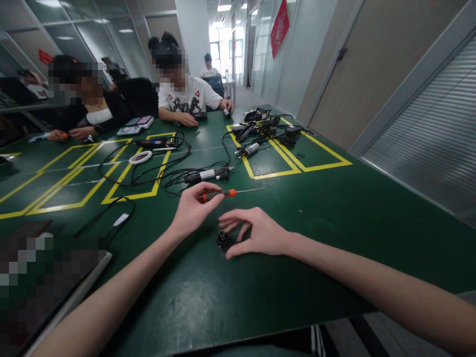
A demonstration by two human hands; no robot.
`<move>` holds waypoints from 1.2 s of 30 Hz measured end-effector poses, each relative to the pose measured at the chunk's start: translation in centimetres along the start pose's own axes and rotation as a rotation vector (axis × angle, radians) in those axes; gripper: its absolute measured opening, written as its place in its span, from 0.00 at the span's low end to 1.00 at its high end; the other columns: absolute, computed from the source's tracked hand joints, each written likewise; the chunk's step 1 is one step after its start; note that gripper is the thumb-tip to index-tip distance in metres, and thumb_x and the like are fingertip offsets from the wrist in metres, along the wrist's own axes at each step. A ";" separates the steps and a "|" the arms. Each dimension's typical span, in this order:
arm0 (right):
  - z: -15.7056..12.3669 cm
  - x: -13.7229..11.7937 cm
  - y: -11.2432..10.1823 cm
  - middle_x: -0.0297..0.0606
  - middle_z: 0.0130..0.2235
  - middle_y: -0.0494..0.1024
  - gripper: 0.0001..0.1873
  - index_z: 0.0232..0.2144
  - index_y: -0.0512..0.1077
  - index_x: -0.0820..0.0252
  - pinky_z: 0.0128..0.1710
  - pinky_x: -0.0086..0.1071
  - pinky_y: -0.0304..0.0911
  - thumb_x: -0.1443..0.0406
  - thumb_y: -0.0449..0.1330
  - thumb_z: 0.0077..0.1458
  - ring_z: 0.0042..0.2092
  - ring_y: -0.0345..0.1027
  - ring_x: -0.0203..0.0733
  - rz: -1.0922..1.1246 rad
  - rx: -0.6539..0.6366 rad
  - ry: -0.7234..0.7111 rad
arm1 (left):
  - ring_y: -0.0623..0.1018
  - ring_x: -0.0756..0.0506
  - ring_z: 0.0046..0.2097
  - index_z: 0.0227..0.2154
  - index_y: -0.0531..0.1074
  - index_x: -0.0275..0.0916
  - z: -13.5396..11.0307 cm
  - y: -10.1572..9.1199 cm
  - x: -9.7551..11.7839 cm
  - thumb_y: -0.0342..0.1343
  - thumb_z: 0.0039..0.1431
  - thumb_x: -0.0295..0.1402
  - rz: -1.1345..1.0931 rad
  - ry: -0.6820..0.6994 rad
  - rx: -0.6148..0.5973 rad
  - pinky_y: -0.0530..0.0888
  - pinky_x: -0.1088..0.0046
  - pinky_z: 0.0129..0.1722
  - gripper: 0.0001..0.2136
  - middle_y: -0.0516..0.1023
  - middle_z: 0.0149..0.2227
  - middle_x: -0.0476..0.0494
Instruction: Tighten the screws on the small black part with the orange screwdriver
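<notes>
My left hand (191, 210) is closed in a pinch on a screwdriver (223, 194) with a black and orange handle; its thin shaft points right, just above the green table (334, 223). My right hand (256, 232) rests on the table with its fingers curled around a small black round part (223, 241), thumb and fingertips touching it. The two hands are close together near the table's front middle.
Black cables, a white ring (140, 157) and a black and silver tool (208, 175) lie inside yellow taped boxes. More tools are piled at the far right (267, 129). Two people sit across the table at the far left. A flat device lies at my near left.
</notes>
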State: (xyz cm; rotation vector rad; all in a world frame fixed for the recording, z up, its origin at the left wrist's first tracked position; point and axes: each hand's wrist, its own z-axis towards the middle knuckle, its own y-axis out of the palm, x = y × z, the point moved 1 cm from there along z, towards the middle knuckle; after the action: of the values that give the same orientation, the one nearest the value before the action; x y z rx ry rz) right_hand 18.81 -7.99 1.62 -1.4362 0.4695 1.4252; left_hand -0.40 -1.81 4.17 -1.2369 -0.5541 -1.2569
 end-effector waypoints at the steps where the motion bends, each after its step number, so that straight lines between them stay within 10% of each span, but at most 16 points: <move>1: -0.1 -0.5 -0.6 0.42 0.36 0.85 0.27 0.43 0.78 0.61 0.29 0.32 0.74 0.51 0.75 0.46 0.34 0.78 0.43 -0.116 0.064 -0.091 | 0.80 0.47 0.34 0.37 0.80 0.35 -0.4 -0.1 0.4 0.65 0.55 0.39 0.015 0.021 0.011 0.76 0.73 0.34 0.12 0.83 0.34 0.45; 3: -0.1 -1.8 -1.9 0.39 0.30 0.82 0.12 0.32 0.77 0.58 0.35 0.38 0.74 0.55 0.68 0.57 0.31 0.75 0.42 -0.390 0.221 -0.328 | 0.80 0.47 0.34 0.37 0.80 0.36 -1.1 -0.1 1.3 0.65 0.55 0.38 0.041 0.079 0.030 0.77 0.72 0.35 0.11 0.83 0.34 0.46; 6: 0.8 -3.2 -3.2 0.49 0.47 0.82 0.13 0.44 0.76 0.59 0.49 0.49 0.71 0.60 0.66 0.58 0.49 0.75 0.53 -0.611 0.383 -0.504 | 0.80 0.46 0.36 0.36 0.80 0.37 -1.8 0.1 2.5 0.65 0.56 0.35 0.041 0.153 0.041 0.77 0.72 0.37 0.08 0.82 0.35 0.45; 16: 2.6 -4.4 -3.9 0.36 0.40 0.79 0.12 0.47 0.72 0.59 0.34 0.31 0.66 0.64 0.63 0.61 0.35 0.70 0.36 -0.171 0.288 -0.235 | 0.82 0.42 0.47 0.60 0.70 0.42 -3.1 -1.1 1.9 0.68 0.56 0.39 -0.221 0.118 -0.112 0.80 0.67 0.44 0.29 0.82 0.50 0.39; 21: 2.8 -7.3 -3.3 0.35 0.38 0.80 0.12 0.46 0.71 0.57 0.49 0.36 0.69 0.56 0.60 0.66 0.44 0.76 0.40 0.273 0.257 -0.278 | 0.81 0.42 0.48 0.49 0.80 0.41 -4.6 -2.2 0.1 0.72 0.51 0.36 0.012 -0.028 -0.564 0.76 0.65 0.52 0.21 0.83 0.49 0.42; 36: 2.7 -6.6 -0.4 0.36 0.39 0.80 0.23 0.46 0.72 0.57 0.49 0.35 0.72 0.46 0.65 0.60 0.43 0.76 0.38 0.600 0.114 -0.167 | 0.84 0.44 0.42 0.37 0.83 0.36 -4.7 -1.6 -1.4 0.73 0.46 0.31 -0.319 -0.360 -0.611 0.80 0.63 0.50 0.13 0.86 0.42 0.39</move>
State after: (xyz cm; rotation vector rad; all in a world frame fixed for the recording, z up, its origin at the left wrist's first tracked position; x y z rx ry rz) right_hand 16.27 -8.04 8.25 -1.1148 0.9091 1.9350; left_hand -3.62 -5.24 2.12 -1.9704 -0.6694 -1.5437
